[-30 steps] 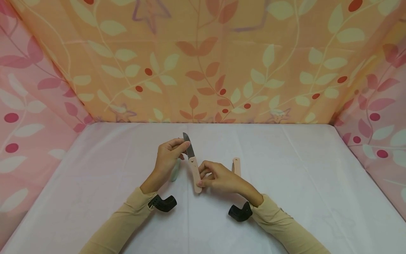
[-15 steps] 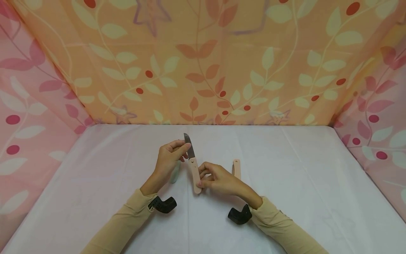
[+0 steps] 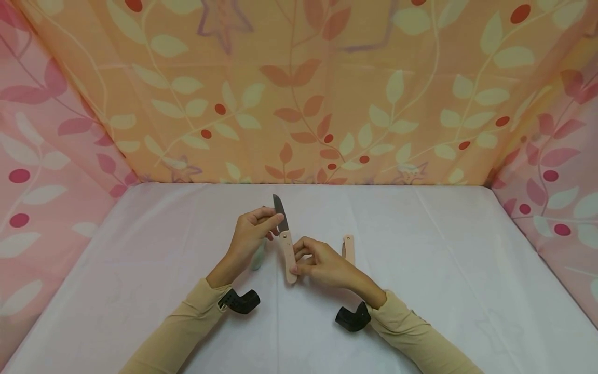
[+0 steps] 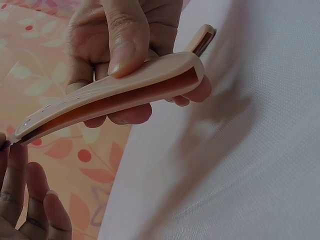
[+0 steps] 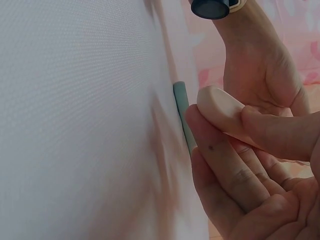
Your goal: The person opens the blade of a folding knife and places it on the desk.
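A folding knife with a pale pink handle is held up over the table, its grey blade unfolded and pointing away from me. My left hand pinches the blade between thumb and fingers. My right hand grips the handle near its rear end, thumb on one side and fingers on the other. In the left wrist view the long slot along the handle faces the camera. The blade is mostly out of that view. The right wrist view shows the rounded handle end between thumb and fingers.
A second pale pink folding knife lies behind my right hand, partly hidden by it. A green-handled item lies beside my left hand, also seen as a green handle in the right wrist view. Patterned cloth walls border the white table.
Both hands keep their hold on the knife. The blade tip has shifted slightly to the right, with my left hand moving along with it.
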`<state>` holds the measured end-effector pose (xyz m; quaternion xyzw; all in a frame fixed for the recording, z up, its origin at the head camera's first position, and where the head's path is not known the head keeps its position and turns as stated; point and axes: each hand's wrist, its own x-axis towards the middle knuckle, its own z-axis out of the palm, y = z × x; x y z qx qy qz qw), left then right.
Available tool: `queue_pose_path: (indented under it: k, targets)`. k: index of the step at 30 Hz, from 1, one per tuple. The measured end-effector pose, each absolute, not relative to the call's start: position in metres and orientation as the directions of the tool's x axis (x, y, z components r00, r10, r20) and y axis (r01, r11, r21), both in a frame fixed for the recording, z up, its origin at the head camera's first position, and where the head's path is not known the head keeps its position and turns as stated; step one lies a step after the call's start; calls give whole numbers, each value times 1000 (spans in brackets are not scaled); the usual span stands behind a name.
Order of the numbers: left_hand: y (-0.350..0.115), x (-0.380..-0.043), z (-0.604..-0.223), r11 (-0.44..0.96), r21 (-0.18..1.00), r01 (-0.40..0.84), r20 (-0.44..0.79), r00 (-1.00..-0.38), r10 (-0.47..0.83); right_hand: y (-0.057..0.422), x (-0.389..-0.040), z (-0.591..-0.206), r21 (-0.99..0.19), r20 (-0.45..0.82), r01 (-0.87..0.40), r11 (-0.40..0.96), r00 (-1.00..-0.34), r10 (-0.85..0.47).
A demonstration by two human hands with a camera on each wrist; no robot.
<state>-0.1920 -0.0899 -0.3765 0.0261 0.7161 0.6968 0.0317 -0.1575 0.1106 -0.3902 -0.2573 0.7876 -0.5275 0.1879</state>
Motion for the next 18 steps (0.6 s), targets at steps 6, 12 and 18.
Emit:
queue_pose_path:
  k: [6,12,18]
  targets:
    - [-90,-191,-375,63,998,7,0,-994,108,110,-157,-390,-929,-24,-197,314,-812,-583]
    - [-90,-190,-375,94,995,30,15,-988,151,110,-157,-388,-935,-24,-182,303,-822,-569]
    - [-92,-189,-374,133,990,55,25,-975,221,110,-158,-387,-937,-33,-165,307,-834,-552]
